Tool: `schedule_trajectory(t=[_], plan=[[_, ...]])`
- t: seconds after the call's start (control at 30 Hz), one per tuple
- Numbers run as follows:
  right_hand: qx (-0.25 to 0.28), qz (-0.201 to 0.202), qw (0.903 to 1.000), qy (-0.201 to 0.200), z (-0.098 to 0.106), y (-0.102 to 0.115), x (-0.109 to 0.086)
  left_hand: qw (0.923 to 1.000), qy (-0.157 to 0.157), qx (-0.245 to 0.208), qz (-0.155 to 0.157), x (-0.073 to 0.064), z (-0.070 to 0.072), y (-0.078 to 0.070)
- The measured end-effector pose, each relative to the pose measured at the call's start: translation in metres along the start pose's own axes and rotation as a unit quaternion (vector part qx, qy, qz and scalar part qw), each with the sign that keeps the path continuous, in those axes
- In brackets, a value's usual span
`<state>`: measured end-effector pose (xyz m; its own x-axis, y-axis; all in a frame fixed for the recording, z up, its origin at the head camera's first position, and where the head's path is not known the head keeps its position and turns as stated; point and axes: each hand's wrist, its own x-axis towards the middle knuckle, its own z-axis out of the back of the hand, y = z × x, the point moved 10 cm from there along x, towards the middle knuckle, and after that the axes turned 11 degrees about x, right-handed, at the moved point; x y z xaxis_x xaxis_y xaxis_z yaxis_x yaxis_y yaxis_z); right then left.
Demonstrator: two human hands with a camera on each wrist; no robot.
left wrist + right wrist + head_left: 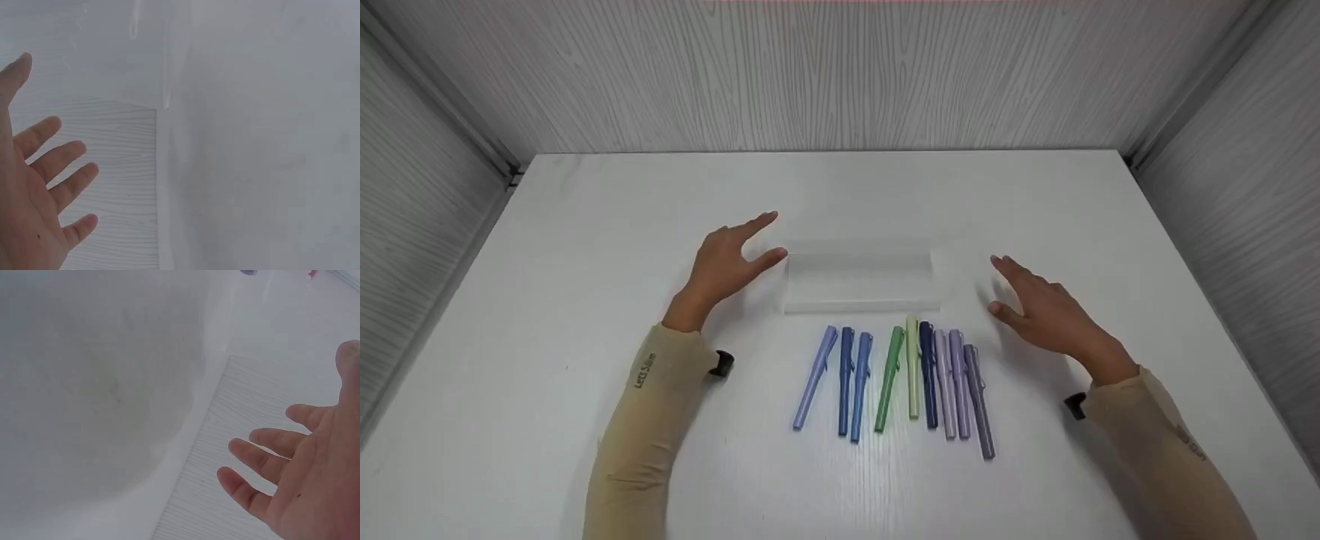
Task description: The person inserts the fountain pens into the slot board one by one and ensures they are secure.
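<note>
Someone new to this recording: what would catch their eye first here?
Probably the nine colourful pens, spread in a row on the white table, on the wearer's side of a clear tray. Next, the left hand beside the tray's left end and the right hand clear of its right end.

The left hand (724,262) and right hand (1046,311) have spread fingers (59,160); the left is nearer the tabletop's (1035,202) back edge.

- Table (547,300): white, faintly grained
- Back wall (847,75): pale grey, wood-grained
- Left wall (412,187), right wall (1260,187): same grain
- Grey strips (1206,79) at the corners
- Light: soft shadows
</note>
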<state>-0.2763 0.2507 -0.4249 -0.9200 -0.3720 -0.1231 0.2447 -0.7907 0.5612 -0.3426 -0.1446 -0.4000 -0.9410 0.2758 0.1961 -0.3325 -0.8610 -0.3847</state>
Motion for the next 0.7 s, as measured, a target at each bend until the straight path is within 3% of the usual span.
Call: schedule_trajectory(t=[0.13,0.3,0.53,0.7], plan=[[0.009,0.01,0.9995,0.027,-0.009,0.002,-0.003,0.9988,-0.02,-0.044,0.006,0.003,0.002,0.001],[0.025,0.031,0.9971,0.064,-0.022,0.007,-0.008,0.9961,-0.012,-0.085,0.021,0.004,-0.002,0.006],[0.091,0.022,0.9844,0.149,-0.042,0.007,-0.017,0.996,-0.002,-0.081,0.037,0.009,-0.009,0.003],[0.106,0.002,0.9752,0.194,-0.051,0.005,-0.023,0.9932,-0.001,-0.107,0.045,0.013,-0.011,0.002]])
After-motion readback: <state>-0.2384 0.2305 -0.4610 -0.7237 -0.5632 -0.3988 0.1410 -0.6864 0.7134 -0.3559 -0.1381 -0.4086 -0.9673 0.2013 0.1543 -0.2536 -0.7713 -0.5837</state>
